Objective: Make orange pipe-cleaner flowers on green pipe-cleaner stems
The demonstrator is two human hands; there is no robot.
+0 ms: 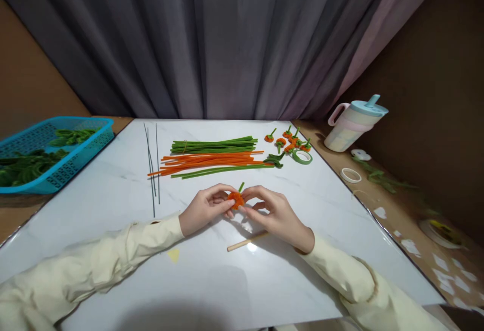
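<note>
My left hand [204,208] and my right hand [273,214] meet over the white board [113,189], both pinching a small orange pipe-cleaner coil [236,199] with a short green stem poking up from it. Fingers of both hands are curled around the coil. A wooden stick [246,241] lies on the board just under my right hand. Behind the hands lie orange pipe cleaners [207,161] and green pipe cleaners [214,145] in bundles. Several finished orange pieces with green stems [289,142] sit at the back right.
A roll of green tape [302,156] lies by the finished pieces. Thin metal wires [153,167] lie left of the bundles. A blue basket [56,169] with green pieces stands at the left. A pastel cup with a spout [354,123] and a white ring [350,175] are at the right.
</note>
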